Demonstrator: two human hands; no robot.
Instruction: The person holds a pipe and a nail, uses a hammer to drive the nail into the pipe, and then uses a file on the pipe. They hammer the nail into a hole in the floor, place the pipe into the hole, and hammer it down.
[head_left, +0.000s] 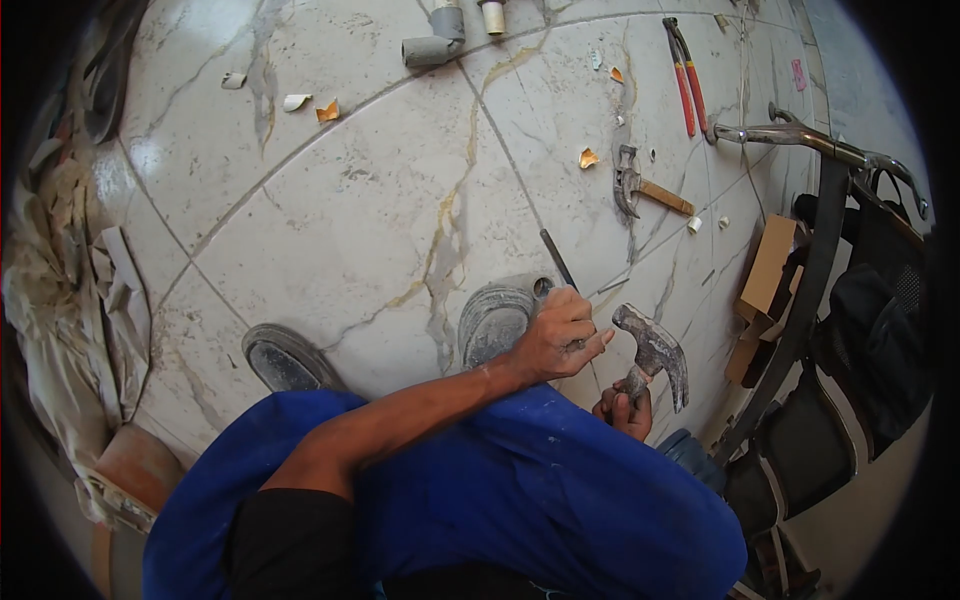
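Locate the hammer point(655, 350) at near right, in the right hand point(626, 410). Note fingers and thumb wrapped round the neck, just below the head. Treat as head-heavy, rigid and hard to damage; allow for loss of grip from surface dust. For fine control, hold close under the head; for more force, take hold lower on the handle.

Just left and slightly farther, locate the rod point(557, 258) in the left hand point(560, 335), slanting out toward far left. Note fingers curled round the rod, one reaching out to the right; cannot tell exact contact inside the fist. Judge as light, stiff and possibly slippery; grip firmly round the shank, clear of the ends.

Farther, on the floor point(350, 220), find a second hammer point(650, 189) at right, then pliers point(686, 92), and an elbow point(428, 51) at far centre.
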